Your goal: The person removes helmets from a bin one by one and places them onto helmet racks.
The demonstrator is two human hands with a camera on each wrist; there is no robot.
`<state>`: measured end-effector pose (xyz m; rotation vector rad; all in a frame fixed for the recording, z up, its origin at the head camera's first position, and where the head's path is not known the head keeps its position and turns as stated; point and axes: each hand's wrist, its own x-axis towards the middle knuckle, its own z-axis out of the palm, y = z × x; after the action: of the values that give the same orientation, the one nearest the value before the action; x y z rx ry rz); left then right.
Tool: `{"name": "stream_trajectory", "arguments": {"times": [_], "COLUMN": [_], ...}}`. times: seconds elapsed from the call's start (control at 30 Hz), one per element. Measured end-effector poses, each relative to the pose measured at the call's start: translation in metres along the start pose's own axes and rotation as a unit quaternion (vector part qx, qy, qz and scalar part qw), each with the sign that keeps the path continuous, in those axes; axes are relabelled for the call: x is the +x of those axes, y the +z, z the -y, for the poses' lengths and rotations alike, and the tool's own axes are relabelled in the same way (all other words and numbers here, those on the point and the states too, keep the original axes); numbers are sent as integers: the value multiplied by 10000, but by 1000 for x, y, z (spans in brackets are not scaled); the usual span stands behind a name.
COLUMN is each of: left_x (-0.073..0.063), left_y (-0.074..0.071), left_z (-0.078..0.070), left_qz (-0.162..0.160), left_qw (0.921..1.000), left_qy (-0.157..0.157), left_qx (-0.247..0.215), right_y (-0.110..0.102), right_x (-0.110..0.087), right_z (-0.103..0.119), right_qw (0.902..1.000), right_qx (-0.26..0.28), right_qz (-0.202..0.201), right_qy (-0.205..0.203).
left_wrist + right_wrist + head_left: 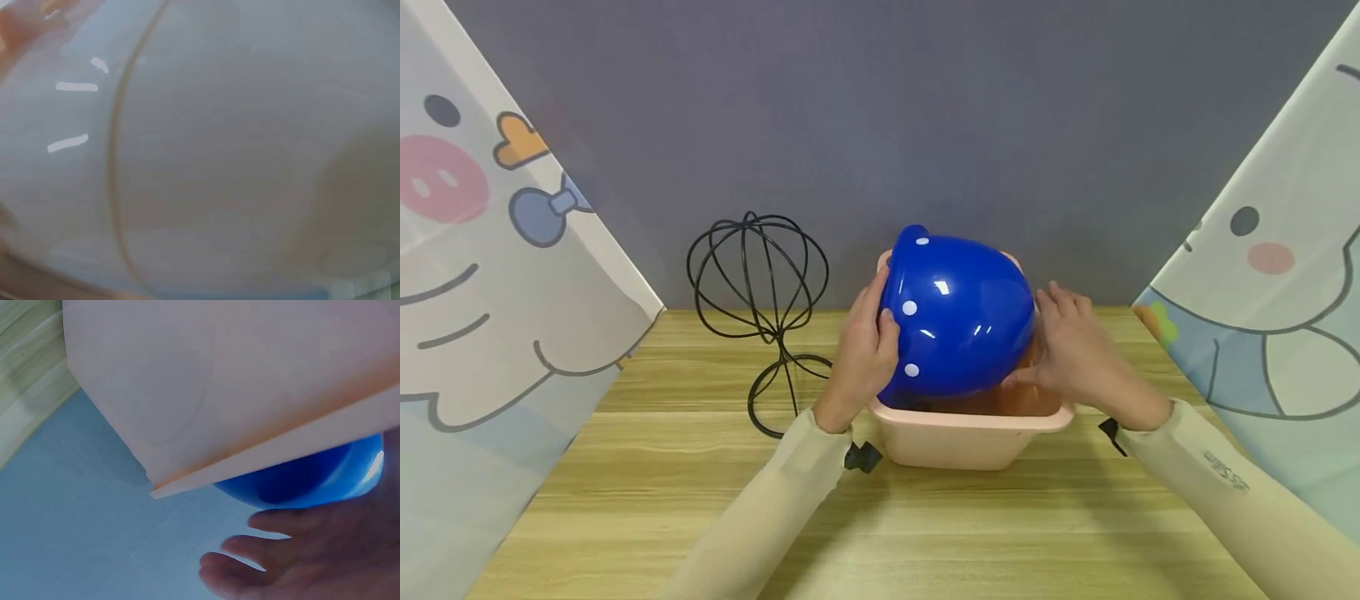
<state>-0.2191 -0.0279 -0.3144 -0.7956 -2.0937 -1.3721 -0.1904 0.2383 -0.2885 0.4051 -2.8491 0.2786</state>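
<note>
A glossy blue helmet [966,312] with white dots near its rim lies tilted on its side, partly inside a pale peach plastic basin [955,442]. My left hand [861,354] grips the helmet's rim at the left, thumb on the outer shell. At the rounded crown, my right hand [1071,346] lies against the right side, over the basin. In the right wrist view the right fingers [269,550] are spread and fairly straight beside the blue shell. The left wrist view is filled by a pale, blurred curved surface [237,137] with a thin brownish line; its kind is unclear.
A black wire stand [781,333] with a round cage top and ring base stands left of the basin on the wood-grain table [985,533]. A grey wall [880,125] rises behind, and cartoon-printed panels [497,275] flank both sides.
</note>
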Motion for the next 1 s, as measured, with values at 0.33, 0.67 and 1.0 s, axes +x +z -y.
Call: {"name": "stream_trajectory", "arguments": {"times": [0.33,0.67,1.0], "left_x": [9,15,17], "left_y": [0,-7,-6], "left_z": [-12,-24,-32], "left_qz": [-1136,-1806,-2119], "left_qw": [9872,9726,9620], "left_qy": [713,1163,1234], "left_qx": [-866,-888,-1197], "right_y": [-18,-18,1], "right_x": [-9,-11,3], "right_z": [-2,-7,-6], "right_qw": [9954,9874,9675], "right_qx": [698,1374,2160], "right_qz": [-588,-691,-881], "right_qy": [297,368,-977]}}
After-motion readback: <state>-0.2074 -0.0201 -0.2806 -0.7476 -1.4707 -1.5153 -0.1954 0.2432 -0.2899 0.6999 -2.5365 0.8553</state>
